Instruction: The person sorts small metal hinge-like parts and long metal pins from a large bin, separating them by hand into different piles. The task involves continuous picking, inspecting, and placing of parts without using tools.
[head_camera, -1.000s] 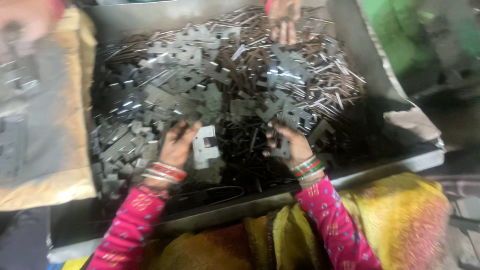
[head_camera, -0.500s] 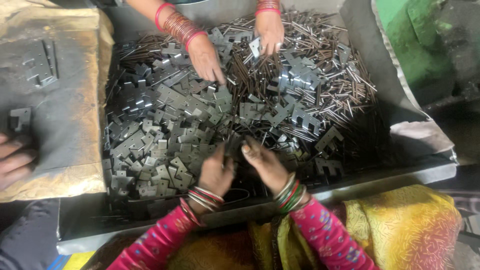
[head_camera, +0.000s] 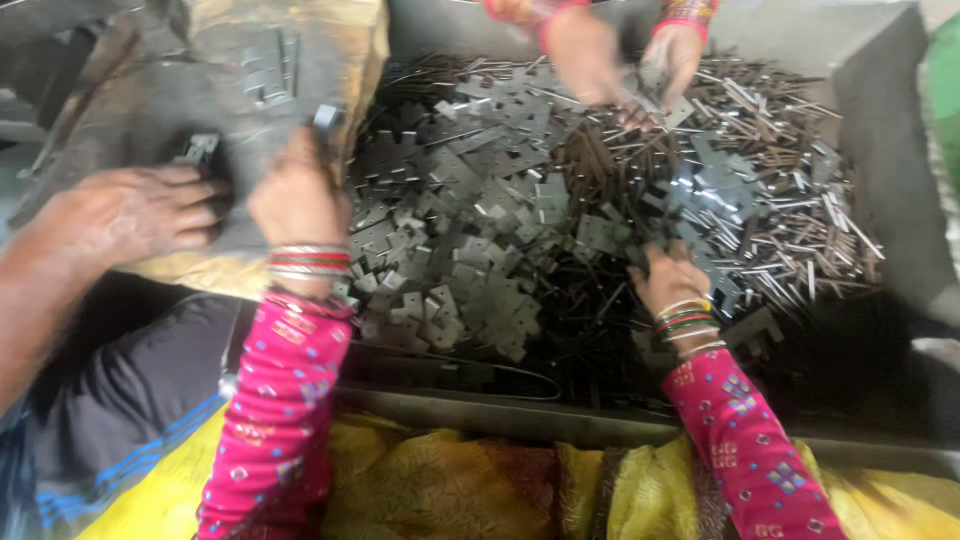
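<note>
Since the earlier frame the left hand (head_camera: 297, 195) has left the middle of the heap and gone up to the left rim of the metal tray (head_camera: 880, 150), and the right hand (head_camera: 668, 275) has slid to the right part of the heap.

The tray is a big grey bin of sheet steel with sloping walls. Inside it lies a heap of flat stamped plates (head_camera: 470, 240), dull grey, with notched, step-like edges, piled without order. To the right of the plates, still in the tray, are thin metal pins (head_camera: 800, 230), straight and rust-brown, tangled like straw.

At the left of the tray a stiff brown board (head_camera: 290, 50) with worn edges carries a few plates. The left hand rests against this board with the back up; its fingers are curled around a small plate, though blur hides the grip. The right hand is bent down into the plates and pins, the fingers buried, so I cannot tell whether they pinch anything.

Another person's hand (head_camera: 130, 215) lies on the board left of the tray, fingers together. At the tray's far rim two more hands (head_camera: 590, 60) reach into the pins.
</note>
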